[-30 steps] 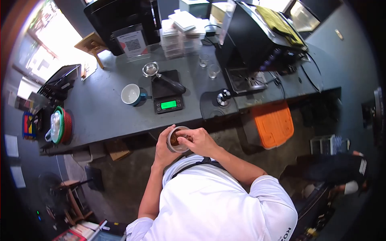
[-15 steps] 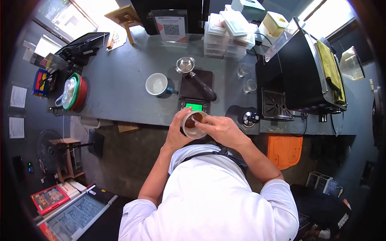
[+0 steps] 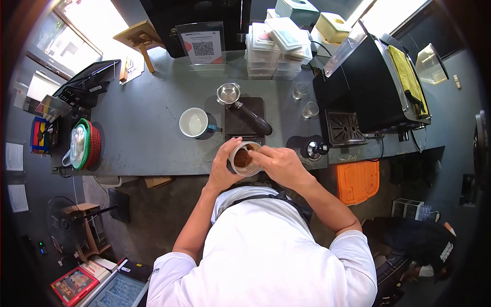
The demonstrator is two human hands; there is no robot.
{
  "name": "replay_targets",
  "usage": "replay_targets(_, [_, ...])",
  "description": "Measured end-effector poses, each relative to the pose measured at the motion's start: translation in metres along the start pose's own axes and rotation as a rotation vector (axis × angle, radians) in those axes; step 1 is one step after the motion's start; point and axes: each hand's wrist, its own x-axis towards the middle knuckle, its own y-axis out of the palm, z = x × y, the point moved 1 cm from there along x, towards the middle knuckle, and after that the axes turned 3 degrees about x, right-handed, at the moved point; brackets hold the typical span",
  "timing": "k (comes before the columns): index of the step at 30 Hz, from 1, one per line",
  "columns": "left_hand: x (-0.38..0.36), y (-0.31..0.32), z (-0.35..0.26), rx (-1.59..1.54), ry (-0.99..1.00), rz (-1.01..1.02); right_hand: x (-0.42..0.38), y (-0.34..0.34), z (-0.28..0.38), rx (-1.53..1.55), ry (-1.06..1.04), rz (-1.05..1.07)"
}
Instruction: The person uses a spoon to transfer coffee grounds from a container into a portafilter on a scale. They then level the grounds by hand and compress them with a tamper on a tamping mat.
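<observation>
Cup point(image 3: 244, 159) of brown grounds — held above the bench point(image 3: 143, 133) edge, just before the scale point(image 3: 244, 116) | left hand point(image 3: 223, 166) fingers wrapped round its side | right hand point(image 3: 279, 162) fingers pinched at its rim — mug point(image 3: 193, 123) nearby

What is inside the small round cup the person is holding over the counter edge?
The small round pale cup holds brown coffee grounds. The left hand wraps its side, and the right hand reaches over the rim, its fingers covering part of the inside, so anything they hold is hidden.

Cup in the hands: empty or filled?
Filled: the cup shows brown grounds inside, held by the left hand, right hand at its rim.
</observation>
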Motion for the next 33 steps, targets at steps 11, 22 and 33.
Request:
replay_targets(11, [0.002, 0.005, -0.001, -0.016, 0.048, -0.038, 0.003, 0.012, 0.005, 0.094, -0.005, -0.155])
replay_targets(22, [-0.013, 0.013, -0.010, -0.026, -0.037, -0.027, -0.016, 0.014, 0.005, 0.209, 0.077, 0.015])
replay_targets(33, [-0.002, 0.016, -0.011, 0.096, 0.137, -0.151, -0.022, 0.020, 0.015, 0.149, 0.225, -0.180])
